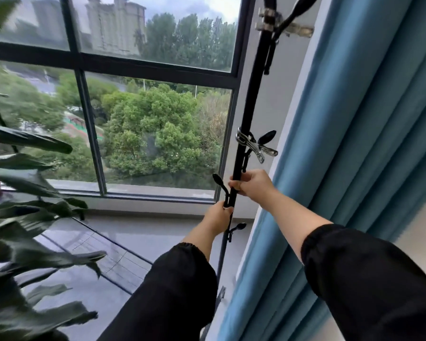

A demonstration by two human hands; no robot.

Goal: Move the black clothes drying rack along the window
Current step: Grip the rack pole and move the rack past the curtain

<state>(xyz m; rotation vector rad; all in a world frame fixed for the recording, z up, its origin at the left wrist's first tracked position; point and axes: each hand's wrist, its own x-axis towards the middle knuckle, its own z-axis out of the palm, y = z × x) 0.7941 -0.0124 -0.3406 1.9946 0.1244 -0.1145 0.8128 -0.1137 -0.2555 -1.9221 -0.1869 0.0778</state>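
Note:
The black clothes drying rack shows as a tall black upright pole with small black hooks, standing between the window and the blue curtain. My right hand is closed around the pole at mid height. My left hand grips the pole just below it, beside a hook. A metal clip is clamped on the pole above my right hand. The rack's low horizontal bars run left above the floor. Its foot is hidden behind my left sleeve.
A blue curtain hangs right beside the pole. Large green plant leaves fill the left side, blurred. The dark-framed window has a pale sill, and glossy grey floor lies below it.

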